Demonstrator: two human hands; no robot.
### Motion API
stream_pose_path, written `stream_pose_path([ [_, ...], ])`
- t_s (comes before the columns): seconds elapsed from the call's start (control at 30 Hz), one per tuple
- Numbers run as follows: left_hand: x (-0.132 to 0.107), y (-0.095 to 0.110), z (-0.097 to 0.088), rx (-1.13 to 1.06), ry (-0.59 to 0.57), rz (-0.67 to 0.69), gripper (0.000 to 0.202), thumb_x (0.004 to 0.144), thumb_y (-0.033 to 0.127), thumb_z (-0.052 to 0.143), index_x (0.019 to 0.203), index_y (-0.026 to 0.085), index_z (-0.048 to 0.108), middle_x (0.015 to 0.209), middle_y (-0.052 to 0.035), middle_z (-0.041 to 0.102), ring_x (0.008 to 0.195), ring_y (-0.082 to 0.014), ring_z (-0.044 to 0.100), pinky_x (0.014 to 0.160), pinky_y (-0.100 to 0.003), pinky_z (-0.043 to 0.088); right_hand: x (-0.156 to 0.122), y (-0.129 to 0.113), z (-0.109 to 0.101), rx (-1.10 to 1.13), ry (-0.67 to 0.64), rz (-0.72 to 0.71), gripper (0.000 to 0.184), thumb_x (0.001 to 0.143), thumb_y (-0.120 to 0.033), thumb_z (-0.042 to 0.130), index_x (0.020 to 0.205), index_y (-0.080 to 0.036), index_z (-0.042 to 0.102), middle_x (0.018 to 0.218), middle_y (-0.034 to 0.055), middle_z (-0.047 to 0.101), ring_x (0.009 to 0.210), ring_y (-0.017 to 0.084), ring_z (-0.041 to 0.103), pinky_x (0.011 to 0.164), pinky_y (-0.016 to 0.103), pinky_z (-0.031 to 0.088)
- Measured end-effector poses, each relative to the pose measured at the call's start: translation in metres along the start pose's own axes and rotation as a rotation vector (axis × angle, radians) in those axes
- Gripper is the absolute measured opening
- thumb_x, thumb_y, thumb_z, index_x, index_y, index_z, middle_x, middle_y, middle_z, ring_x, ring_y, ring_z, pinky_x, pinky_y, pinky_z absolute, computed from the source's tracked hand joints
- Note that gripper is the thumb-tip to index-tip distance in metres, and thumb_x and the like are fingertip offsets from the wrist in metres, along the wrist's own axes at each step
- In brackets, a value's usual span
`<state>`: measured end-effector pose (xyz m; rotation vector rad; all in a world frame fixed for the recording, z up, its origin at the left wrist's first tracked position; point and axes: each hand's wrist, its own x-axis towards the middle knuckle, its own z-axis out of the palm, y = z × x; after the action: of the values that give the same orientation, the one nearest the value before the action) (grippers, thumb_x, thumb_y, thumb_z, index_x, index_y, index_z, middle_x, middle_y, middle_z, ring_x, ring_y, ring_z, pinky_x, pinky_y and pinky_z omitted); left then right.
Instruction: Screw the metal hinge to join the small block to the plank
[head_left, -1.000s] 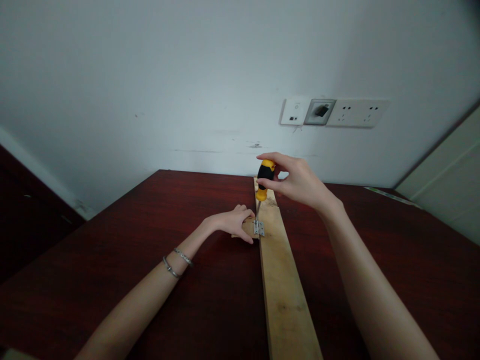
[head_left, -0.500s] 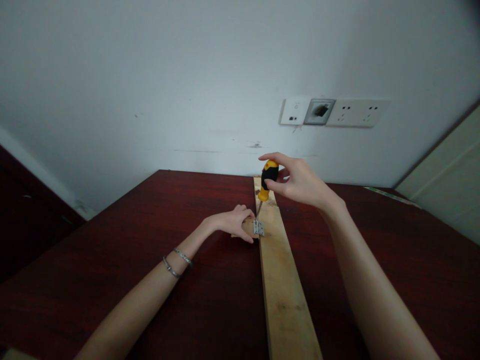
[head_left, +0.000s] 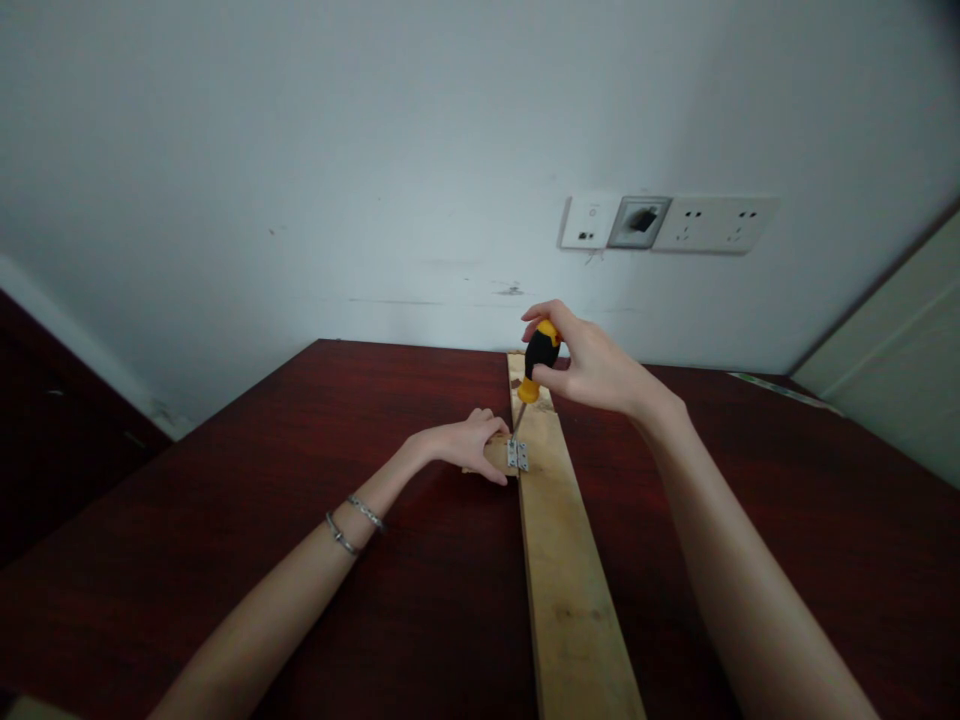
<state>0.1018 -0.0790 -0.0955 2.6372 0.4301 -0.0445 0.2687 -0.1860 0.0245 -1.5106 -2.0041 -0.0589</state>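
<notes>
My right hand (head_left: 581, 355) is closed around the black and yellow handle of a screwdriver (head_left: 541, 350). The shaft slants down to the left, and its tip meets the upper left part of a small metal hinge (head_left: 517, 455). One leaf of the hinge lies on a long wooden plank (head_left: 566, 560), the other on a short wooden block (head_left: 499, 457) beside the plank's left edge. My left hand (head_left: 474, 445) grips the short block, thumb on the near side and fingers on the far side. Any screw under the tip is too small to make out.
The plank lies lengthwise on a dark red wooden table (head_left: 360, 420), its far end close to the white wall (head_left: 337, 180). Wall sockets (head_left: 712, 225) sit above the table. A thin patterned strip (head_left: 784, 392) lies at the far right edge.
The fingers of my right hand have shifted and curled around the screwdriver handle, which leans slightly more to the right. My left hand, the block and the plank stay in place.
</notes>
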Motion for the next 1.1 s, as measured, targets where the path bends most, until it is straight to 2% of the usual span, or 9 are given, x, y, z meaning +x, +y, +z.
stream_pose_path([
  [0.2, -0.0008, 0.0025, -0.0002, -0.003, -0.010, -0.027, 0.068, 0.059, 0.058, 0.069, 0.111, 0.021, 0.047, 0.103, -0.0041, 0.041, 0.102, -0.0241, 0.040, 0.087, -0.032, 0.037, -0.0004, -0.0059, -0.0027, -0.104, 0.025, -0.006, 0.026, 0.076, -0.038, 0.057, 0.092, -0.021, 0.047, 0.077, 0.0027, 0.057, 0.065, 0.016, 0.050, 0.060, 0.028, 0.036],
  [0.27, -0.0004, 0.0023, 0.0000, 0.004, -0.004, -0.024, 0.069, 0.059, 0.058, 0.069, 0.111, 0.020, 0.047, 0.104, -0.0046, 0.041, 0.103, -0.0243, 0.040, 0.088, -0.032, 0.037, -0.0006, -0.0063, -0.0030, -0.091, 0.027, -0.014, 0.025, 0.077, -0.033, 0.056, 0.097, -0.021, 0.047, 0.077, 0.0022, 0.057, 0.065, 0.015, 0.050, 0.060, 0.027, 0.036],
  [0.4, 0.0000, 0.0019, -0.0003, 0.012, -0.004, -0.012, 0.067, 0.059, 0.058, 0.069, 0.110, 0.020, 0.048, 0.103, -0.0044, 0.041, 0.103, -0.0243, 0.040, 0.089, -0.033, 0.036, -0.0020, -0.0056, -0.0015, -0.054, -0.002, -0.012, 0.041, 0.074, -0.023, 0.054, 0.112, -0.021, 0.042, 0.084, 0.0033, 0.058, 0.069, 0.016, 0.052, 0.062, 0.027, 0.038],
  [0.6, -0.0009, 0.0022, -0.0007, -0.004, -0.005, -0.023, 0.067, 0.060, 0.058, 0.069, 0.111, 0.021, 0.048, 0.102, -0.0040, 0.040, 0.101, -0.0236, 0.041, 0.087, -0.032, 0.037, -0.0007, -0.0063, -0.0007, -0.104, 0.033, -0.005, 0.038, 0.075, -0.035, 0.060, 0.107, -0.020, 0.047, 0.082, 0.0039, 0.059, 0.069, 0.017, 0.052, 0.061, 0.027, 0.037],
  [0.7, -0.0004, 0.0009, 0.0000, 0.011, 0.007, -0.011, 0.067, 0.059, 0.059, 0.069, 0.109, 0.020, 0.048, 0.101, -0.0039, 0.040, 0.102, -0.0236, 0.040, 0.088, -0.032, 0.037, -0.0003, -0.0065, -0.0024, -0.080, 0.034, -0.009, 0.036, 0.076, -0.031, 0.058, 0.109, -0.021, 0.048, 0.081, 0.0033, 0.059, 0.069, 0.017, 0.052, 0.062, 0.028, 0.038],
  [0.9, 0.0000, -0.0006, 0.0004, 0.005, 0.005, -0.007, 0.069, 0.058, 0.060, 0.069, 0.110, 0.020, 0.047, 0.103, -0.0041, 0.040, 0.102, -0.0236, 0.040, 0.089, -0.033, 0.037, -0.0023, -0.0049, -0.0053, 0.005, 0.001, -0.014, 0.045, 0.069, -0.019, 0.054, 0.114, -0.020, 0.045, 0.086, 0.0040, 0.060, 0.073, 0.018, 0.054, 0.065, 0.029, 0.041],
  [1.0, -0.0006, 0.0010, -0.0009, 0.012, -0.005, -0.016, 0.068, 0.059, 0.059, 0.069, 0.110, 0.021, 0.047, 0.103, -0.0040, 0.040, 0.103, -0.0238, 0.040, 0.089, -0.033, 0.037, -0.0023, -0.0048, -0.0047, 0.006, -0.003, -0.019, 0.038, 0.072, -0.024, 0.054, 0.110, -0.021, 0.046, 0.088, 0.0046, 0.059, 0.074, 0.018, 0.054, 0.066, 0.029, 0.041],
  [1.1, -0.0012, 0.0031, -0.0020, 0.022, -0.006, -0.021, 0.067, 0.060, 0.058, 0.069, 0.110, 0.021, 0.047, 0.103, -0.0043, 0.040, 0.103, -0.0240, 0.040, 0.089, -0.033, 0.037, -0.0012, -0.0041, -0.0032, -0.034, 0.017, -0.005, 0.035, 0.075, -0.038, 0.058, 0.105, -0.021, 0.048, 0.086, 0.0045, 0.060, 0.072, 0.018, 0.054, 0.063, 0.029, 0.040],
])
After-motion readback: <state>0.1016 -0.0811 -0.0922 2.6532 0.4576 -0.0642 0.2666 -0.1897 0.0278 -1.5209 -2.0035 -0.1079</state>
